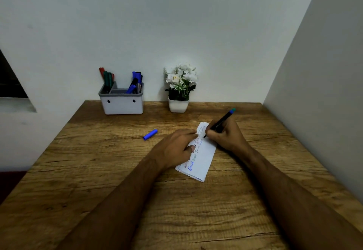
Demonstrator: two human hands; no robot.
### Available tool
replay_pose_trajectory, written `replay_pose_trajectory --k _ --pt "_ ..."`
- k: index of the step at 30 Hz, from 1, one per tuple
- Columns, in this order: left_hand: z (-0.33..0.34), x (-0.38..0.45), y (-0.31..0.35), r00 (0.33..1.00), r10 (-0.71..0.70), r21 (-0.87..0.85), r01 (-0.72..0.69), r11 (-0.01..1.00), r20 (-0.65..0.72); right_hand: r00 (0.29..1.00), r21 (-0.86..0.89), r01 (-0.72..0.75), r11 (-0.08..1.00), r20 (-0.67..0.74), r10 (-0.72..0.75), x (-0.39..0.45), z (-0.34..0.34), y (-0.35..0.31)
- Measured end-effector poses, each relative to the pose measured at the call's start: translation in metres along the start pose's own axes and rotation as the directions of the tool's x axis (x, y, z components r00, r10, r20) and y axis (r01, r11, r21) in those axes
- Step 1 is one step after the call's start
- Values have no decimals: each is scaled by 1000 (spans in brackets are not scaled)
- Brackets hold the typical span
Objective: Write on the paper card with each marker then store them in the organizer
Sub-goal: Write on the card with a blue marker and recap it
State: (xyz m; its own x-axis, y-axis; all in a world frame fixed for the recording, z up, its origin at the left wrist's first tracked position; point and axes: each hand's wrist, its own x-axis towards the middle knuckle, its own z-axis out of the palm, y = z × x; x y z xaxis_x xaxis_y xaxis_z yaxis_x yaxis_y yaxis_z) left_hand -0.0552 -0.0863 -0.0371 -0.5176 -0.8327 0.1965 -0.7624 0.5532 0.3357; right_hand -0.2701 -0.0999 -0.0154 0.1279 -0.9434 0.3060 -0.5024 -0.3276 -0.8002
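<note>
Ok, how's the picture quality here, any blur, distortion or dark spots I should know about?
Head view: wide-angle bending tilts the right wall and splays the table edges; lighting is soft and even, no glare, only a faint shadow under the organizer; writing on the paper card is too soft to read near the marker tip; the forearms at the bottom edge look dark.

Two bare forearms, sleeveless, hands (177,147) without rings.
</note>
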Motion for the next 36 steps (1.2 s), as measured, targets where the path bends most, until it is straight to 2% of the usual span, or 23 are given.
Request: replay_pose_trajectory --k 12,36 --pt "-4 -2 3 1000 -16 -14 16 1000 4 1000 -45 11 999 9 -10 1 2 2" --pt "-6 -3 6 1000 -10 -11 10 1000 10 994 -36 -64 997 -94 60 4 3 3"
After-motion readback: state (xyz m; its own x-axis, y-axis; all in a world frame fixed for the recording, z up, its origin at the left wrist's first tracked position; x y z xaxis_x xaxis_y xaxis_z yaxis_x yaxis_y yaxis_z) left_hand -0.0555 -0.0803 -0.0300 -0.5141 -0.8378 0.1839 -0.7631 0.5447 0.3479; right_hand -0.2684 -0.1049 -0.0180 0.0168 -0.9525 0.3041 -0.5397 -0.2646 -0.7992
